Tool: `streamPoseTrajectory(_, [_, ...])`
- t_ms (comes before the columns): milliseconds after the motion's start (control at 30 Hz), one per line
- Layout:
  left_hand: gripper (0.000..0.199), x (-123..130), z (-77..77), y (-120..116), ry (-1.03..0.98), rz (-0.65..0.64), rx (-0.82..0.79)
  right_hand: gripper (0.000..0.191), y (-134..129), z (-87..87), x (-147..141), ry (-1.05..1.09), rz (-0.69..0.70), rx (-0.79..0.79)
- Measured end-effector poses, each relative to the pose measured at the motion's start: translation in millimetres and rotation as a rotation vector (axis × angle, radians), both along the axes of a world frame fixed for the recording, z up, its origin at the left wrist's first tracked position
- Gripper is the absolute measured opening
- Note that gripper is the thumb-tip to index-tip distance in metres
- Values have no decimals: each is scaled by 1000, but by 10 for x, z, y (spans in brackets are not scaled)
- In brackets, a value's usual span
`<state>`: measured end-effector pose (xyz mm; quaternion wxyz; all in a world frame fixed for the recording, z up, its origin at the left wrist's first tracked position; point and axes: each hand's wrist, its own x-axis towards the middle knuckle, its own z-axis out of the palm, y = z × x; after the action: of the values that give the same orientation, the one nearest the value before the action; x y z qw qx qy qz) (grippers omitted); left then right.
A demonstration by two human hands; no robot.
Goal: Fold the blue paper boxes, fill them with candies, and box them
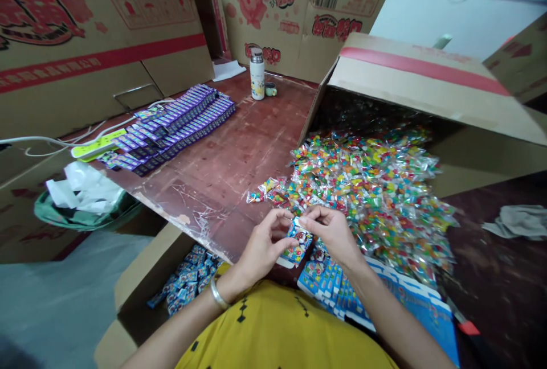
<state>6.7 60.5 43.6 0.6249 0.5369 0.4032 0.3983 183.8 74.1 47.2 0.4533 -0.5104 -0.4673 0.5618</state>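
Note:
A small blue printed box [298, 242] is held between my two hands in the head view, at the table's near edge. My left hand [269, 242] grips its left side, fingers and thumb bent round it. At its upper end, my right hand [328, 230] pinches the top with thumb and fingers. Just beyond lies a large heap of clear candy packets [363, 187], spilling from a cardboard box on its side. Flat blue cartons [401, 300] are fanned out under my right forearm. Below my left forearm, an open box holds small blue filled boxes [194, 278].
Rows of purple boxes [171, 130] stand at the left of the brown table [239, 152], near a yellow-green power strip [100, 145]. A white bottle [257, 76] is at the back. A grey cloth [517, 222] lies at right.

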Motion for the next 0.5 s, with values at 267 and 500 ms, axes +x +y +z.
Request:
streamPoseTrajectory(267, [27,-41,-73,-17,26,-27,-48,23,-261,-32,-110,-270,-36,280])
streamPoseTrajectory(500, [23,-227,-234,45,95,35,-102,15,-244,-211,169,-605,75,292])
